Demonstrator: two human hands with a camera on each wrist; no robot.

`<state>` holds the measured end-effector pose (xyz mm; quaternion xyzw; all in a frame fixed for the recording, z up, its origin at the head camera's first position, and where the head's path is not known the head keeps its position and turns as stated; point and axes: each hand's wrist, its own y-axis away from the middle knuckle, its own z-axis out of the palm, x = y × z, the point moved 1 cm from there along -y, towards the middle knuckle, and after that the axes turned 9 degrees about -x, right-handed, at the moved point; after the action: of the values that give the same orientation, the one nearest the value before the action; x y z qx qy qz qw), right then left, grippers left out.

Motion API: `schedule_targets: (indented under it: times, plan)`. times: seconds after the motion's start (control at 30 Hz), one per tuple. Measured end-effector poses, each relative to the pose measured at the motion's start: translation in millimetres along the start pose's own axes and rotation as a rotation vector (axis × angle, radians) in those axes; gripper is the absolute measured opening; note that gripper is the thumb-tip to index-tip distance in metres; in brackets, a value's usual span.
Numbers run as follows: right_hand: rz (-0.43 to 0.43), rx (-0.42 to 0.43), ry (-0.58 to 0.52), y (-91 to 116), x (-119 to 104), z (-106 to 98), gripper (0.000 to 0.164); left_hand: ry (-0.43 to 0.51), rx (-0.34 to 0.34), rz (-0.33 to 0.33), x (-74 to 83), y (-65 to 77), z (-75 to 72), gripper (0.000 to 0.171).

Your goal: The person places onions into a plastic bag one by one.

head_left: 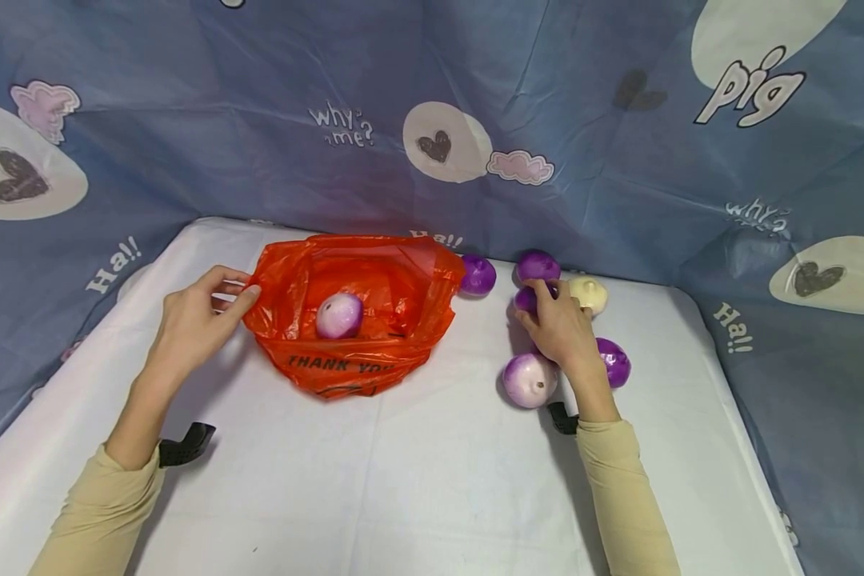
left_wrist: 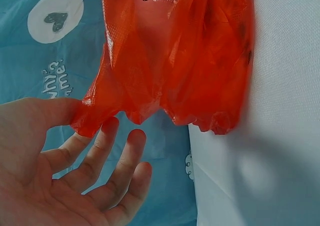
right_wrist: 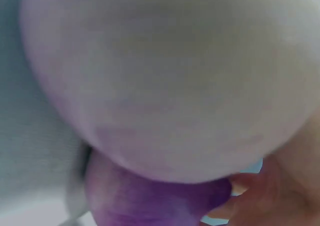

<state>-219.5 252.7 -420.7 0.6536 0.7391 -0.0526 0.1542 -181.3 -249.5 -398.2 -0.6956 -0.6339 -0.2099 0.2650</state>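
Note:
My left hand (head_left: 194, 324) pinches the left rim of a red plastic bag (head_left: 346, 376) between thumb and index finger; the other fingers spread below the rim in the left wrist view. The bag's mouth gapes, showing one white-and-purple onion (head_left: 340, 315) inside. On the right, my right hand (head_left: 565, 328) grips a purple onion (head_left: 525, 300), its fingers curled over the top. Close to that hand lie a cream onion (head_left: 588, 295), two purple onions and a pale purple onion (head_left: 530, 381). The pale onion fills most of the right wrist view, partly hiding the held onion (right_wrist: 150, 201).
Another purple onion (head_left: 478, 275) lies against the bag's right side. A white cloth (head_left: 403, 496) covers the table. Behind it hangs a blue printed curtain (head_left: 374, 72). Black wrist mounts (head_left: 187, 446) stick out beside both wrists.

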Motion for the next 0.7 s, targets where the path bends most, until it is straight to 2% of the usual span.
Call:
schedule_targets:
  times: [0.33,0.7]
  plan:
    - [-0.044,0.080,-0.003,9,-16,-14,0.055,0.000,0.002,-0.001,0.8,-0.4,-0.5,0.037]
    - [-0.133,0.149,0.011,26,-57,-35,0.056,0.007,0.014,0.005,1.7,0.4,1.7,0.035]
